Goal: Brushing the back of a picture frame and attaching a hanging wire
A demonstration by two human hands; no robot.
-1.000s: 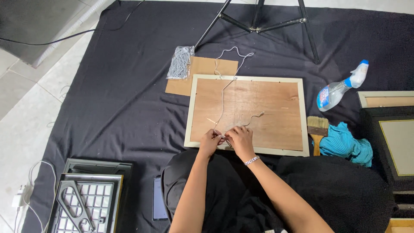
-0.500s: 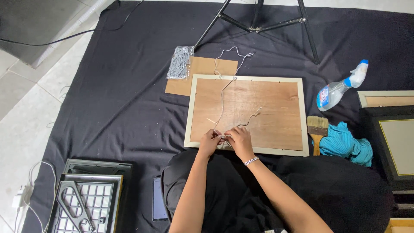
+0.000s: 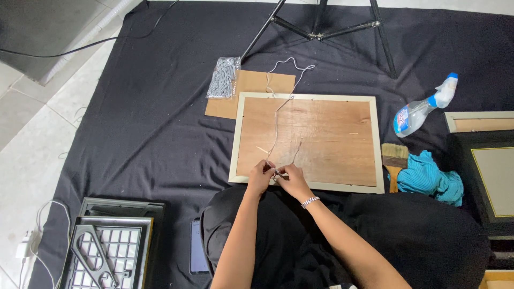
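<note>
Left hand: fingers pinching the white cord at the near edge of the picture frame's wooden back. Right hand: fingers pinching the same cord just beside; cord runs away across the frame to the far edge.

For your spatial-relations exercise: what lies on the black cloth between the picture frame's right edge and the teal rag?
In the head view, a paintbrush lies between the picture frame and the teal rag, bristles pointing away from the person.
</note>
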